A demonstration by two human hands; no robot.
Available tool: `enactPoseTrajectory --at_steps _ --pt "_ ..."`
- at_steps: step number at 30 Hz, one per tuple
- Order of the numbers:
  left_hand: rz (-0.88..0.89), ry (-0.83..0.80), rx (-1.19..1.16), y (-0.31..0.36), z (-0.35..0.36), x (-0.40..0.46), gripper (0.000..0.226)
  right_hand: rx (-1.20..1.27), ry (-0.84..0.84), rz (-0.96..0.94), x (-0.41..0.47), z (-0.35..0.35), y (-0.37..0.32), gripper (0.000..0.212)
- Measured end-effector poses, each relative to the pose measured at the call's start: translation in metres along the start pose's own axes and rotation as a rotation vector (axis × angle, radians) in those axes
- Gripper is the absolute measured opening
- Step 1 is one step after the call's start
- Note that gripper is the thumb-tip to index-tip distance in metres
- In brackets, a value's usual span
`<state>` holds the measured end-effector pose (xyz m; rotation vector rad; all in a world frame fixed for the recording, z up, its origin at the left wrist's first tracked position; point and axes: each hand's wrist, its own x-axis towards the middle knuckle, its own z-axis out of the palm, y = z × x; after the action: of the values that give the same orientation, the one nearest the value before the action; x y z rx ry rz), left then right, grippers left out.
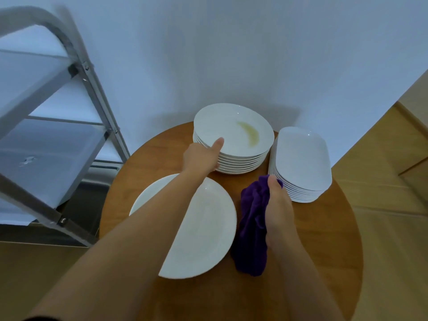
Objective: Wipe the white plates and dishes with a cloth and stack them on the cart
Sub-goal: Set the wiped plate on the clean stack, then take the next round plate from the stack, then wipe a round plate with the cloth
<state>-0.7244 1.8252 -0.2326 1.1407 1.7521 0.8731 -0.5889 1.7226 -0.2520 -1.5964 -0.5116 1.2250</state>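
A stack of round white plates [234, 137] stands at the back of the round wooden table [324, 239]; its top plate carries a yellowish smear. My left hand [201, 156] grips the near-left rim of that top plate, thumb on top. My right hand [278, 209] holds a bunched purple cloth [251, 225] above the table. A single large white plate [203, 230] lies near the front, partly hidden by my left forearm. A stack of white rectangular dishes [301, 163] stands at the right.
A metal cart [46, 126] with grey shelves stands to the left of the table, close to its edge. A white wall rises behind the table. Wooden floor shows on the right.
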Motion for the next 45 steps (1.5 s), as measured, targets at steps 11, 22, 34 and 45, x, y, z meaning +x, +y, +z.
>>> enactPoseTrajectory --at_steps 11,22,34,45 --pt "-0.115 -0.136 -0.063 0.022 -0.006 0.013 0.011 0.047 -0.016 0.008 0.011 0.000 0.003 0.022" --pt "-0.088 -0.084 -0.336 0.010 -0.037 -0.039 0.018 0.145 -0.067 0.014 -0.017 0.000 -0.019 0.061" --pt "-0.033 -0.146 -0.230 -0.037 -0.101 -0.186 0.029 0.493 -0.249 0.011 -0.115 -0.045 0.001 0.027" --pt "-0.331 -0.253 -1.010 -0.069 -0.116 -0.233 0.039 0.183 -0.199 0.034 -0.180 -0.079 0.011 0.059"
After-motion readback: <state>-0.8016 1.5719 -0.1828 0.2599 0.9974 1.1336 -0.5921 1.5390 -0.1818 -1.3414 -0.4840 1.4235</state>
